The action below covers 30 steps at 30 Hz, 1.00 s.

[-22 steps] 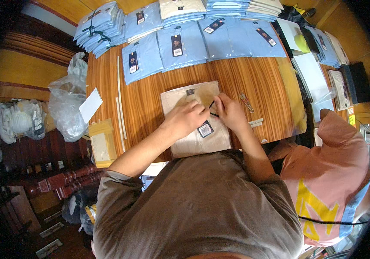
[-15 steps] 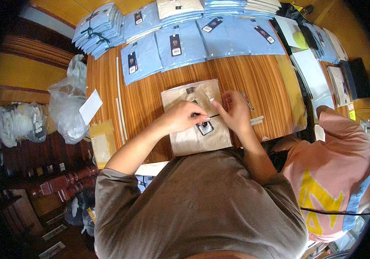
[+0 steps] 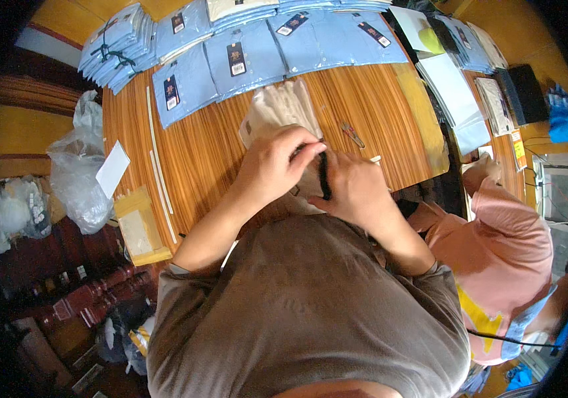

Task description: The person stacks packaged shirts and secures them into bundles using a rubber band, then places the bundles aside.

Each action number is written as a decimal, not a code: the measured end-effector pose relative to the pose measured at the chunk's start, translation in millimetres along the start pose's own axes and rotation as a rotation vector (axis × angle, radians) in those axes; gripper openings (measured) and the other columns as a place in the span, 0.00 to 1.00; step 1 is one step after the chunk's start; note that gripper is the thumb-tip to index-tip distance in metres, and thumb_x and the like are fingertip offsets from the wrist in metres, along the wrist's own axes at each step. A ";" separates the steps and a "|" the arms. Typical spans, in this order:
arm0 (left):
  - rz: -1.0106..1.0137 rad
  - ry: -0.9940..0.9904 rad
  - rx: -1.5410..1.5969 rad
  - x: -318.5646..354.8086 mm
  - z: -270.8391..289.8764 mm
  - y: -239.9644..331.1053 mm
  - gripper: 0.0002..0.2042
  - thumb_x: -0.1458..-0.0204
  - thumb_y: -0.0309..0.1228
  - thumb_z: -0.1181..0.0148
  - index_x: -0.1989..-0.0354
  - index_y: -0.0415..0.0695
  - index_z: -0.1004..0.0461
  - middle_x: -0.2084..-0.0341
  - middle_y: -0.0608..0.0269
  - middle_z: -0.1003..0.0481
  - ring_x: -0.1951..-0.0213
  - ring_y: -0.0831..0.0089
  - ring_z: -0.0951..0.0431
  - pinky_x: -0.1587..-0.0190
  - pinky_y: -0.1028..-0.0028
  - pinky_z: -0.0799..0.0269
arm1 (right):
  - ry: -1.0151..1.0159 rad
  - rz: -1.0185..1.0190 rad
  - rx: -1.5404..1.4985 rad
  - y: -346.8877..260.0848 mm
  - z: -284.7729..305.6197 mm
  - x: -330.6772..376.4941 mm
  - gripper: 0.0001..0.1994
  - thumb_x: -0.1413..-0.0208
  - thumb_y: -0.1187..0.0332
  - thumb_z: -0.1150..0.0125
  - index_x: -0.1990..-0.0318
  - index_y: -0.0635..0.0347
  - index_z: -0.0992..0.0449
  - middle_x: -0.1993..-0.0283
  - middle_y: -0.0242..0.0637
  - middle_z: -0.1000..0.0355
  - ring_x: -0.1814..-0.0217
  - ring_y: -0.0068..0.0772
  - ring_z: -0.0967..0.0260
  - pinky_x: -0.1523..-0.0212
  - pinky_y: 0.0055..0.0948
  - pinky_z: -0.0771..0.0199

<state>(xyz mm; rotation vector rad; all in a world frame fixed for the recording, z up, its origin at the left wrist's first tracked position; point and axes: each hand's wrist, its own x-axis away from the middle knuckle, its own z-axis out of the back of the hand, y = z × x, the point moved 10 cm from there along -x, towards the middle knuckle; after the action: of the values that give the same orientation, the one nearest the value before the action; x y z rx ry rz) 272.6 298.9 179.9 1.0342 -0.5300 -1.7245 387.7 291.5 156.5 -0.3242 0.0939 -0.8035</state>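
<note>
**Both hands on a beige packet at the table's near edge**

Far to the left of the hands, a clear bag (image 3: pixel 81 169) bulges off the table (image 3: pixel 204 146) edge, with a white card (image 3: pixel 112 168) against it and a small yellow box (image 3: pixel 136 225) just below. Two thin white strips (image 3: pixel 158 162) lie on the wood between that clutter and the left hand (image 3: pixel 276 162).

The left hand is curled over the lower part of the beige packet (image 3: pixel 277 109), fingers bent and pressed down on it. The packet runs up and away from the knuckles, its far end lying flat on the table.

Touching it on the right, the right hand (image 3: pixel 353 189) is closed around a dark tag (image 3: pixel 324 176) at the packet's edge.

Beyond both hands, blue packets (image 3: pixel 244 56) lie in rows. Just up and right of the right hand is a small metal tool (image 3: pixel 352 134). Farther right, a person in a pink shirt (image 3: pixel 509 245) bends low.
</note>
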 end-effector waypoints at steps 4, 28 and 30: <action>0.300 0.090 0.143 37.5 10.2 -38.3 0.06 0.39 0.27 0.34 0.63 0.37 0.20 0.73 0.57 0.19 0.73 0.69 0.19 0.69 0.69 0.25 | 0.051 0.005 0.100 -33.5 -9.9 4.0 0.49 0.58 0.47 0.22 0.34 0.72 0.37 0.49 0.44 0.26 0.50 0.42 0.23 0.53 0.39 0.19; 0.415 0.216 0.221 76.9 55.1 -66.2 0.08 0.40 0.30 0.33 0.62 0.38 0.17 0.70 0.58 0.16 0.69 0.72 0.16 0.65 0.74 0.23 | -0.084 0.458 -1.189 22.0 -72.2 -217.7 0.27 0.33 0.51 0.44 0.36 0.62 0.26 0.32 0.40 0.29 0.33 0.38 0.30 0.30 0.40 0.38; 0.418 0.216 0.199 73.7 54.9 -62.3 0.08 0.40 0.31 0.32 0.62 0.38 0.17 0.70 0.58 0.16 0.70 0.73 0.16 0.65 0.75 0.23 | -0.452 0.308 -1.455 -3.0 -116.5 -222.9 0.28 0.31 0.49 0.47 0.37 0.64 0.25 0.34 0.41 0.28 0.33 0.37 0.31 0.31 0.38 0.37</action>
<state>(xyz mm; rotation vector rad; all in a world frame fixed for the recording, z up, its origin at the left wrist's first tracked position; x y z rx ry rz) 184.5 249.4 133.9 1.1407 -0.7306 -1.1955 207.3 420.9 38.4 -1.8033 0.2889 -0.2071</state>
